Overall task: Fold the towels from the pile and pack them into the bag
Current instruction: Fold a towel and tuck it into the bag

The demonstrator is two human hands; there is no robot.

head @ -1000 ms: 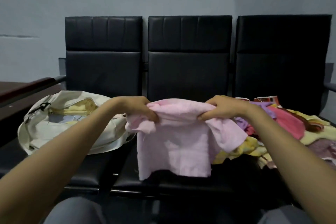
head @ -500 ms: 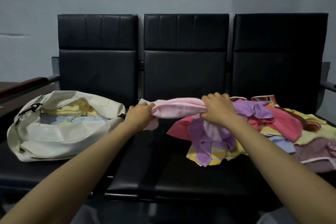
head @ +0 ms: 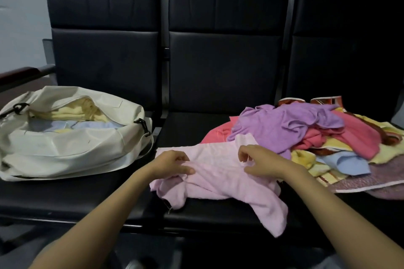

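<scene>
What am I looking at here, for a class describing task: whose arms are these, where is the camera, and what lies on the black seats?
No machine: these are a person's bare arms, seen from a camera worn on their head, looking down. On the black seats sit an open cream bag holding folded towels, and, at right, a pile of mixed towels. Between them lies a crumpled pink towel. The left hand pinches a fold of it; the right hand touches it, fingers curled, grip unclear.

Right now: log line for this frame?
pink towel: crumpled on middle seat | left hand: pinching it | right hand: pinching it | white bag: open
</scene>
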